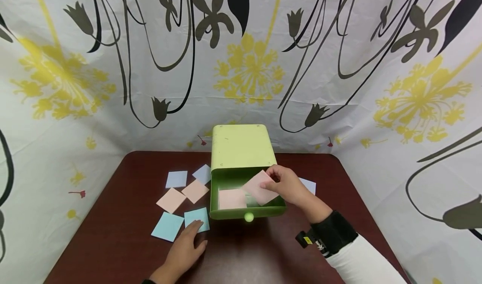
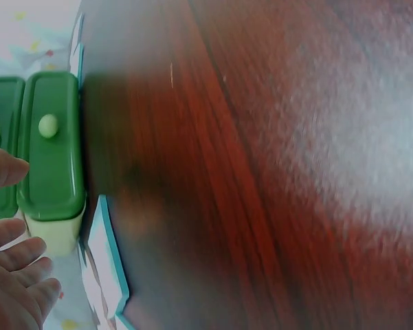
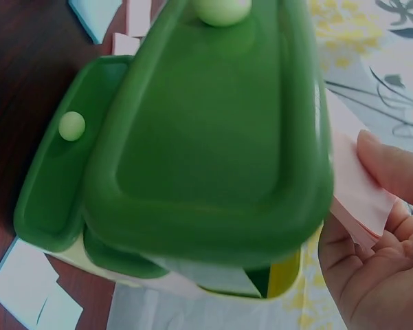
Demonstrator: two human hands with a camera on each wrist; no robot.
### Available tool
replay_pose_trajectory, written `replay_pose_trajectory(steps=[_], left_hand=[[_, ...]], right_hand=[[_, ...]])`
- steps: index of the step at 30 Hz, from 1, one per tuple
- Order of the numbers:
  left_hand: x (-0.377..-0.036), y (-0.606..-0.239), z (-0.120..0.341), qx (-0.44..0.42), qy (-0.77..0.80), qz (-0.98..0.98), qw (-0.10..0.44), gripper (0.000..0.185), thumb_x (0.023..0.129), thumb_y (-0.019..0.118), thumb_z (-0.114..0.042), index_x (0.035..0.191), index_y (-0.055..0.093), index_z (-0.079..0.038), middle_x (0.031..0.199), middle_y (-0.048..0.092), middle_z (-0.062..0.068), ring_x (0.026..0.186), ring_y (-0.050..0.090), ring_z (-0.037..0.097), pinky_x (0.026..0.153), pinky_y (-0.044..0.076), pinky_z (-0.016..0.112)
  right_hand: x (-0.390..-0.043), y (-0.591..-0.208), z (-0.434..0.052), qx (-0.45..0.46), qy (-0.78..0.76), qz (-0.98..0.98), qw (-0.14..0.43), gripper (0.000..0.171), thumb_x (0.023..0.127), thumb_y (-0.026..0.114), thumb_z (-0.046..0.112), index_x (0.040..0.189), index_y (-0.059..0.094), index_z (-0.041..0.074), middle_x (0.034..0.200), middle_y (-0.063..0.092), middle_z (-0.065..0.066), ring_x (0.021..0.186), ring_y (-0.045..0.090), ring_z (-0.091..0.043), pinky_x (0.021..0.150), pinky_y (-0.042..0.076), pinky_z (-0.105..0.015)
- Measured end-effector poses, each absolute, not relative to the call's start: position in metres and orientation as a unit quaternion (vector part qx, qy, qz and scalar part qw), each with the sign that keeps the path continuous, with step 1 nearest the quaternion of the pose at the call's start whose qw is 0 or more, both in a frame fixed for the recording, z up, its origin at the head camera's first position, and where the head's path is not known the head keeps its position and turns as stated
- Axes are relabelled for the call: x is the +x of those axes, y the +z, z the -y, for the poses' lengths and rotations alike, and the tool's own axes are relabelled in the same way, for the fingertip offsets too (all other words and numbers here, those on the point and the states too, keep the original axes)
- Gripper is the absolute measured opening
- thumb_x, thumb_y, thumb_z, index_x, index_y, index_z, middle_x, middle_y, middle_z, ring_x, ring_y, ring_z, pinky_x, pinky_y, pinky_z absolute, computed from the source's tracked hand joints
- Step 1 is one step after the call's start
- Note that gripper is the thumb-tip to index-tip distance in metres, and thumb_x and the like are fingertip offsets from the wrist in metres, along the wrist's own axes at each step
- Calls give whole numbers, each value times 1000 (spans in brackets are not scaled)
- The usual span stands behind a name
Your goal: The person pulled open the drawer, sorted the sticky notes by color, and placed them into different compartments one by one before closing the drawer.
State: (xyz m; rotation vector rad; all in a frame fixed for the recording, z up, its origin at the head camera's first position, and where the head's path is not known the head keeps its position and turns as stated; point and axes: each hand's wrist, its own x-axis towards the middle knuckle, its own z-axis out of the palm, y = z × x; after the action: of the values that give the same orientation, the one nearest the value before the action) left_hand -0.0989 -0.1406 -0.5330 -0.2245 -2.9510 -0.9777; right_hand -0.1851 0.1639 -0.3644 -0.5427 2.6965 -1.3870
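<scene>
A square pale-pink paper note [image 1: 259,187] is pinched by the thumb and fingers of the right hand [image 1: 287,185] over the open top drawer [image 1: 246,212] of a small light-green plastic drawer box [image 1: 241,146]; the note is thin, flat, tilted, w/ one corner dipping into the drawer; in the right wrist view its edge [image 3: 361,196] is seen held between thumb and fingers, curled narrow round it. One more pink note [image 1: 232,198] lies flat inside the drawer, at abt 9 o'clock of the held one; the drawer front is dark green w/ a pale round knob [image 1: 249,217]; a 2nd knobbed drawer front [image 3: 51,185] is shown in the right wrist view. The left hand [image 1: 187,247] is laid flat, fingers straight and relaxed, fingertips on a light-blue square note [image 1: 197,219] at 7 o'clock of the box on the dark-brown wooden table [image 1: 120,234]. Loose notes counted left of the box: 2 light blue, 2 pink, 2 pale lavender; 1 pale note [image 1: 309,185] partly hidden at 3 o'clock.
</scene>
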Motion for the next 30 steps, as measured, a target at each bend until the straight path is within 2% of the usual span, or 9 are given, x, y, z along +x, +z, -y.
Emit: replay_pose_trajectory(steps=[8,21,30], left_hand=[[-105,-530,157,-47,-330,942,25,55,86,72,-16,134,52,3,137,50,24,129,45,41,103,40,54],[-109,-530,173,-21,-325,945,31,58,86,71,-16,136,49,6,138,48,27,130,43,43,104,38,56],[-109,-532,177,-7,-317,948,19,59,88,69,-17,138,47,5,141,46,27,132,41,42,105,36,56]], right_hand=[[-186,-369,-148,-209,-442,-869,75,15,87,72,15,93,61,6,84,60,-3,71,51,-17,62,44,-28],[-190,-375,-134,-241,-403,-874,125,10,90,70,16,92,62,10,85,61,0,70,50,-15,60,42,-27],[-192,-380,-125,-253,-358,-890,128,8,90,69,15,94,62,12,81,57,3,66,46,-12,59,39,-25]])
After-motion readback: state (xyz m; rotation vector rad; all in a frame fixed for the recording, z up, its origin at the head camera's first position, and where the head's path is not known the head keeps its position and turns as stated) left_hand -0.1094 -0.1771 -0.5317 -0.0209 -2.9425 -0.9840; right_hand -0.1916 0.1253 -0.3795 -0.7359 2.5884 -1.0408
